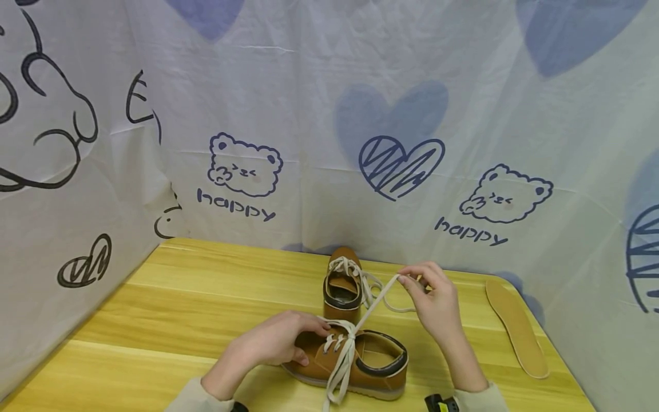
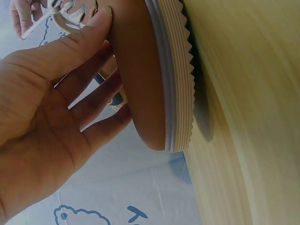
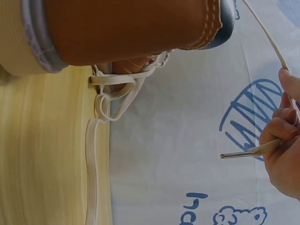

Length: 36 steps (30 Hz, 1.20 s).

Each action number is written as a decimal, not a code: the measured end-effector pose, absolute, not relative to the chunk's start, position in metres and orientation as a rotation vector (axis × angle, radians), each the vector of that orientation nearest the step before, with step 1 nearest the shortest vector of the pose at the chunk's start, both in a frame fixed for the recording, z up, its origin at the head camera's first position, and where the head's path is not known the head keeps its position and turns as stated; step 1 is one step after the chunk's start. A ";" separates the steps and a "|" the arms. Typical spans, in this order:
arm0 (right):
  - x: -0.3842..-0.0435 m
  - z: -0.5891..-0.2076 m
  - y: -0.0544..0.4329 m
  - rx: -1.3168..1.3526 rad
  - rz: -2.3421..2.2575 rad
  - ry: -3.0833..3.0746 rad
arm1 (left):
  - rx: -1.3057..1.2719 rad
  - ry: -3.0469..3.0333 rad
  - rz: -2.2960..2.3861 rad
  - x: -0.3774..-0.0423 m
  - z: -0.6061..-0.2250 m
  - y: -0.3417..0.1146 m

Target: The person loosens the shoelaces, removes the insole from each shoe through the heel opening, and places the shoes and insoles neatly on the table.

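Brown shoe [image 1: 364, 375] lengthwise across lower centre, toe left, your left hand [image 1: 278, 339] grips it, right hand [image 1: 435, 302] pinches its lace [image 1: 378, 301]

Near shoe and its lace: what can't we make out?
Head: near shoe, toe partly hidden behind left hand.
Head: lace, lower end cut off by bottom edge.
Left wrist: shoe's heel end, cut off by top edge.
Right wrist: lace, partly hidden inside right hand.

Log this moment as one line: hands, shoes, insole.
left hand: holds near shoe by toe | right hand: pinches near shoe's lace | far shoe: upright behind near shoe | insole: on table, right side
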State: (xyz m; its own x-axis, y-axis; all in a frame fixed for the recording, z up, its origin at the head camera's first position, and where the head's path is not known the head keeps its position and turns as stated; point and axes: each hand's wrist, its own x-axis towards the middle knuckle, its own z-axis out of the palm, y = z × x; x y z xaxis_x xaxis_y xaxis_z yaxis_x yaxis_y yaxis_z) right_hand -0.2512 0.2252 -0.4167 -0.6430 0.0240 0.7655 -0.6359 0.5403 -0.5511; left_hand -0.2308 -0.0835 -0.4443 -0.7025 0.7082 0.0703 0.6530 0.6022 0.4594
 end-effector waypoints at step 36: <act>-0.225 -0.381 0.227 0.363 1.212 -1.979 | 1.169 2.712 0.692 -0.231 -0.444 -0.084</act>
State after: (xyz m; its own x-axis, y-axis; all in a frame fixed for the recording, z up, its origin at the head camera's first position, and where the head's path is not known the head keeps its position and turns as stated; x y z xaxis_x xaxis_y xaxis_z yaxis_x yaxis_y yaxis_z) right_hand -0.2252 0.2267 -0.3809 -0.6611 0.1457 0.7360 -0.5892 0.5065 -0.6295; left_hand -0.2305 -0.0837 -0.4443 -0.6979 0.7118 0.0789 0.6628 0.6001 0.4480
